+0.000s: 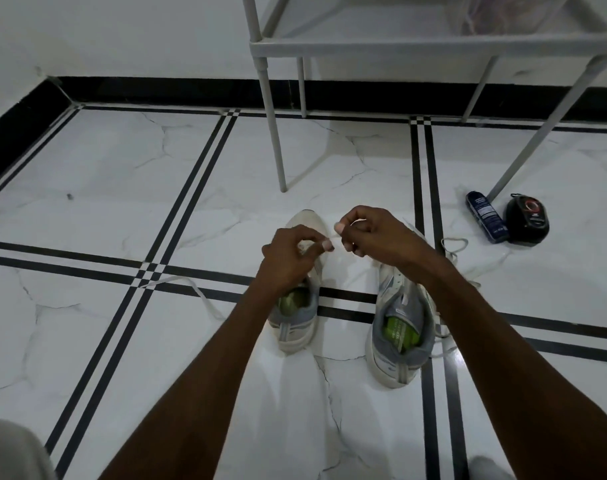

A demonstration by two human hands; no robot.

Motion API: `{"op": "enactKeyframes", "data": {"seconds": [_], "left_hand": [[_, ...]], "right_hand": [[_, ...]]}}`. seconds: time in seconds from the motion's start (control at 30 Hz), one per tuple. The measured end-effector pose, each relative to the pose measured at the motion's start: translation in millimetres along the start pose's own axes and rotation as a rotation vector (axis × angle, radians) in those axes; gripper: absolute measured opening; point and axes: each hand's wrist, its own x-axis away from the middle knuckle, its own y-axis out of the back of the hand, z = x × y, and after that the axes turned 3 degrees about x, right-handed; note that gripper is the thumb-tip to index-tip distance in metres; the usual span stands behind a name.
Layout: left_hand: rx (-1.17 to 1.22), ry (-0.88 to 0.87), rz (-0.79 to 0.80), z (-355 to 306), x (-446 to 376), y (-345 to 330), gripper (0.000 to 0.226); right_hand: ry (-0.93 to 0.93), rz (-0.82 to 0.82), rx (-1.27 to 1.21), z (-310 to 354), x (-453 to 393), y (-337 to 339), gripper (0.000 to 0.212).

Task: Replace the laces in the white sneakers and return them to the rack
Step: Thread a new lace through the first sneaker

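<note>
Two white sneakers are standing side by side on the tiled floor [122,174], toes pointing toward the rack [399,46], heels toward the person. The left sneaker [297,323] is sitting partly under the left hand [288,251], and the right sneaker [399,327] is lying beneath the right forearm, both showing green insoles.

The left hand is hovering over the front of the left sneaker with fingers curled, thumb and forefinger pinching a thin white lace [334,236]. The right hand [371,237] is sitting just beside it, fingers curled in, also pinching the same lace near its end, so the short stretch of lace is running between the two hands.

Another lace [194,289] is trailing loose across the floor to the left of the left sneaker. A further lace [454,244] is looping out beside the right sneaker's toe.

Near the rack's right leg, a dark blue can [486,216] is lying on the floor, touching a black round case [527,220].
</note>
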Motion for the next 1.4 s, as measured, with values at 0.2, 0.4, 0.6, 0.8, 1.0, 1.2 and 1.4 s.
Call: {"op": "enactKeyframes", "data": {"seconds": [0.2, 0.4, 0.6, 0.8, 1.0, 1.2, 1.4], "left_hand": [[0.069, 0.099, 0.002, -0.8, -9.0, 20.0, 0.074], [-0.334, 0.117, -0.267, -15.3, -23.6, 33.0, 0.014], [-0.132, -0.058, 0.162, -6.6, -16.5, 29.5, 0.051], [-0.425, 0.165, -0.28, 6.4, -19.9, 34.7, 0.021], [-0.058, -0.12, 0.151, -4.2, -19.0, 21.2, 0.03], [-0.098, 0.023, -0.049, 6.6, -19.6, 34.2, 0.009], [-0.02, 0.032, -0.116, 15.6, -15.6, 38.0, 0.021]], "right_hand": [[-0.016, 0.003, -0.037, -6.9, -1.7, 1.2, 0.024], [-0.025, -0.034, -0.06, -6.6, -8.5, -0.4, 0.026], [-0.025, 0.02, -0.107, -5.4, -9.0, -8.5, 0.026], [-0.06, 0.004, -0.083, -6.3, -11.2, -6.2, 0.025], [-0.09, -0.01, -0.219, 0.9, -13.3, -14.0, 0.026], [-0.013, 0.094, -0.229, 5.5, -5.3, -14.7, 0.022], [0.116, 0.248, -0.162, 15.4, -5.0, -24.8, 0.02]]}}
